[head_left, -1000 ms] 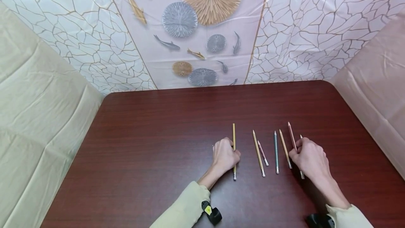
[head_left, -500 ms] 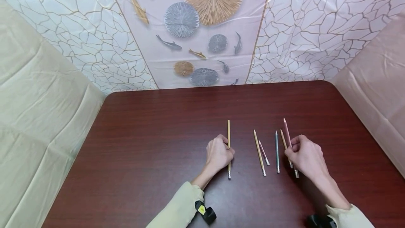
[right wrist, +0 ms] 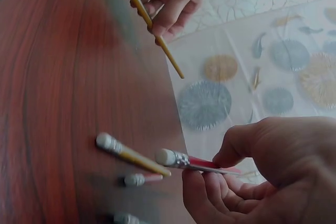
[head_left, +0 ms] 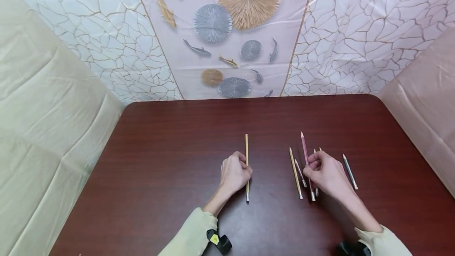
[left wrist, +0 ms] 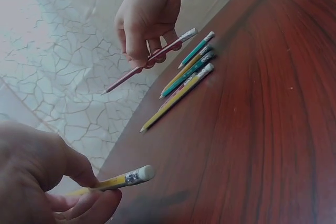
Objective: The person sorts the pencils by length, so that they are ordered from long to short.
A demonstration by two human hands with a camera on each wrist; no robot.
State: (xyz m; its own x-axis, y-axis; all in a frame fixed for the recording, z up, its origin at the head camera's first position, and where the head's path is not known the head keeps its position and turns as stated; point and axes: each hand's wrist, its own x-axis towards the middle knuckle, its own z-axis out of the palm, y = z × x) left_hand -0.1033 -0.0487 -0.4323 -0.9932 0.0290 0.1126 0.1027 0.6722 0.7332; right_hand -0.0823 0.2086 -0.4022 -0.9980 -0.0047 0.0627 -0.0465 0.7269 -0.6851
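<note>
One yellow pencil (head_left: 247, 146) is pinched in left hand (head_left: 234, 173), one red pencil (head_left: 304, 145) in right hand (head_left: 328, 172).

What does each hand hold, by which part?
Left hand: slim yellow rubber-tipped pencil, near its middle. Right hand: slim reddish rubber-tipped pencil, near its middle.

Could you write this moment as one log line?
left hand: holds yellow pencil | right hand: holds pink pencil | table: other pencils lie near right hand

Right grip (head_left: 328, 174): pink pencil (head_left: 304, 146), seemingly aloft
</note>
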